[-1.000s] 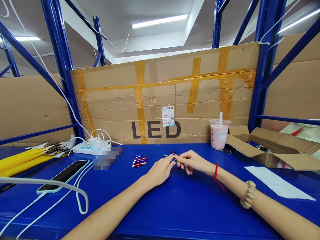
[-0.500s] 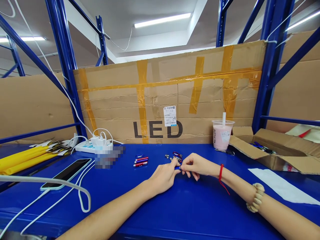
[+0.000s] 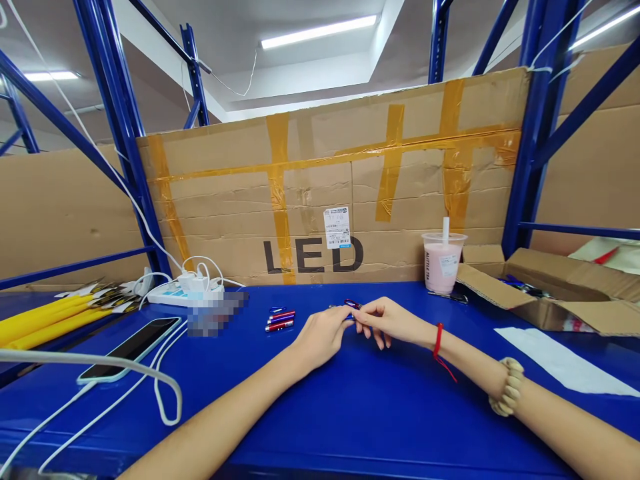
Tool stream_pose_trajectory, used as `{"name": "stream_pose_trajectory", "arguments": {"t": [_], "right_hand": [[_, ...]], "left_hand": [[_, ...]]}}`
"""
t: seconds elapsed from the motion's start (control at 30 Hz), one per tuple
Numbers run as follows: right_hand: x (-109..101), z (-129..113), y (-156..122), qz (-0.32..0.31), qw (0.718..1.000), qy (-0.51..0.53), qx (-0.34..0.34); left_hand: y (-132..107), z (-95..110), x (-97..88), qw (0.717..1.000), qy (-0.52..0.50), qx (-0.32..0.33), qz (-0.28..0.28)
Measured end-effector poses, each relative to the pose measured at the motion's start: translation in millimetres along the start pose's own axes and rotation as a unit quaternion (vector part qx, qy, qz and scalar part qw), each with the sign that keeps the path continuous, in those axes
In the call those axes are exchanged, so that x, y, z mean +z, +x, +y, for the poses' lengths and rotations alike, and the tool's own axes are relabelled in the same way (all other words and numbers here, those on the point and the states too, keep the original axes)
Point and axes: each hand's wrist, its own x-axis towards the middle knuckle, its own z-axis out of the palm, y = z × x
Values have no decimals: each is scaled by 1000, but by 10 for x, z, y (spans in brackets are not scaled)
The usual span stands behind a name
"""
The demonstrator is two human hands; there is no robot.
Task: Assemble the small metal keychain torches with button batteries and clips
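Over the blue tabletop (image 3: 400, 420), both hands meet at a small blue metallic tube (image 3: 350, 318). My left hand (image 3: 320, 339) is closed around it, back of the hand upward, covering most of it. At the tube's right end, the thumb and forefinger of my right hand (image 3: 383, 320) are pinched together. Just behind the fingers lies a dark red metallic piece (image 3: 353, 304); small silvery round pieces there are mostly hidden. Left of my left hand rest a red tube (image 3: 279, 326), a red-purple tube (image 3: 282, 316) and a short blue piece (image 3: 277, 309).
At the left are a phone (image 3: 131, 348), white cables, a power strip (image 3: 165, 293) and yellow packets (image 3: 50, 319). A pink drink cup (image 3: 443, 263), an open carton (image 3: 543, 317) and white paper (image 3: 560, 360) stand or lie right. A large cardboard box (image 3: 230, 220) closes off the back.
The view has shifted slightly. Both hands have moved a little left and back together, staying on the blue tube, and now cover more of the small silvery pieces.
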Motion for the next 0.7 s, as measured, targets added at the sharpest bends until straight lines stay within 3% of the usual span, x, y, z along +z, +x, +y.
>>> {"name": "stream_pose_trajectory", "arguments": {"t": [0.13, 0.27, 0.4, 0.7], "right_hand": [[-54, 14, 1, 131, 985, -99, -46], [-111, 74, 2, 243, 940, -198, -134], [-112, 114, -4, 227, 899, -298, -225], [-131, 145, -22, 233, 817, -427, -311]], "left_hand": [[42, -66, -44, 999, 47, 3, 23], [37, -122, -36, 997, 73, -2, 18], [18, -131, -33, 998, 56, -7, -3], [11, -84, -19, 999, 34, -21, -33]]}}
